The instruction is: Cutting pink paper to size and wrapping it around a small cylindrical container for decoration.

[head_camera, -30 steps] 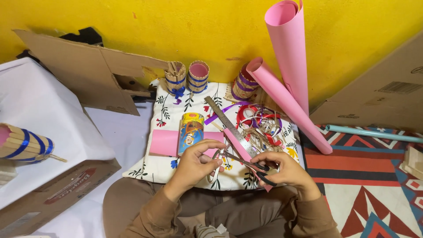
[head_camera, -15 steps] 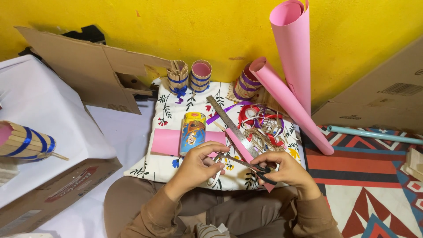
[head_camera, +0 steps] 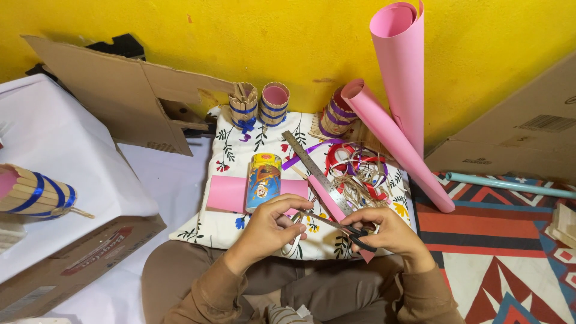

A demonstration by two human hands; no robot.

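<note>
Right hand (head_camera: 390, 231) was closed around the black handles of the scissors (head_camera: 336, 224), fingers through the loops, blades pointing left toward the other hand. Left hand (head_camera: 273, 225) was curled, thumb and fingers pinched on a narrow pink paper strip (head_camera: 324, 198) right at the blade tips (exact contact point hard to tell, fingers covered it). Both hands sat over the near edge of a floral cushion (head_camera: 231, 159) lying on the person's lap.

On the cushion: a flat pink paper sheet (head_camera: 225, 193) with a colourful printed can (head_camera: 264, 180) lying across it, just left of the hands. A metal ruler (head_camera: 306, 159) ran diagonally beside the strip. A tangle of red, white and purple ribbons (head_camera: 354, 168) lay right of the ruler. Two stick-covered cups with blue bands (head_camera: 259, 105) stood at the far edge, a third with purple bands (head_camera: 336, 117) nearby. Two pink paper rolls (head_camera: 399, 90) leaned against the yellow wall (head_camera: 240, 36). Cardboard sheet (head_camera: 114, 90) at left, patterned rug (head_camera: 498, 240) at right.
</note>
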